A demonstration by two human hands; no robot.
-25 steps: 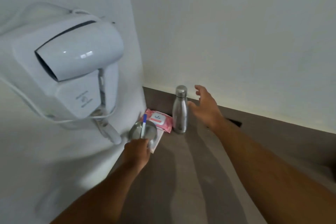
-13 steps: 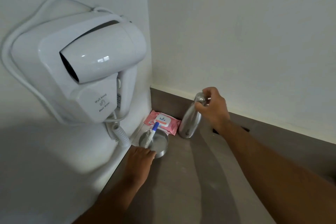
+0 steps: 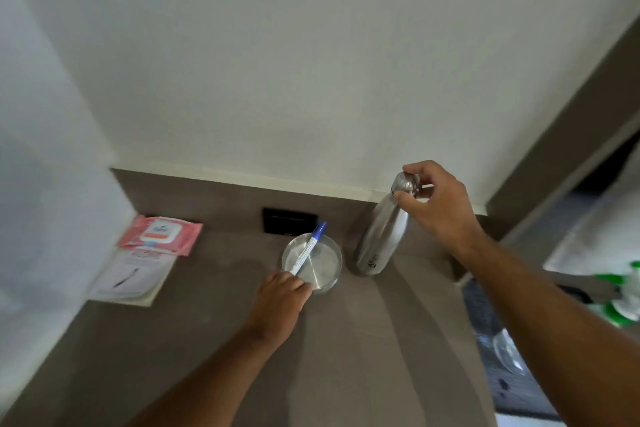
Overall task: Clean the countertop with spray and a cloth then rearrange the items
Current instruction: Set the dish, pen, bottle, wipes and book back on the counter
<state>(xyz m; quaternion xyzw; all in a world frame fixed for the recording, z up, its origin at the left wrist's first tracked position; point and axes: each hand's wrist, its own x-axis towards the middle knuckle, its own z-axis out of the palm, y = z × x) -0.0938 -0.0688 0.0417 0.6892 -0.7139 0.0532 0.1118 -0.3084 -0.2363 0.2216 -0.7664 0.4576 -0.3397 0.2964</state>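
A round steel bowl (image 3: 320, 263) sits on the grey-brown countertop (image 3: 214, 322), and a white marker with a blue cap (image 3: 310, 246) leans inside it. My left hand (image 3: 282, 298) grips the bowl's near rim. Right of the bowl, a tall steel bottle (image 3: 382, 236) tilts with its base by the counter. My right hand (image 3: 438, 201) grips it round the cap. A pink wipes pack (image 3: 161, 234) lies at the back left, partly on a white leaflet (image 3: 133, 276).
White walls close the counter at the back and left. A black socket plate (image 3: 289, 220) is set in the counter behind the bowl. Past the counter's right edge are a dark surface, a clear glass item (image 3: 507, 352) and something green and white (image 3: 623, 295).
The bowl with the marker and the bottle have both moved right, away from the wipes pack. My view has swung right, so the wall-mounted hair dryer is out of sight.
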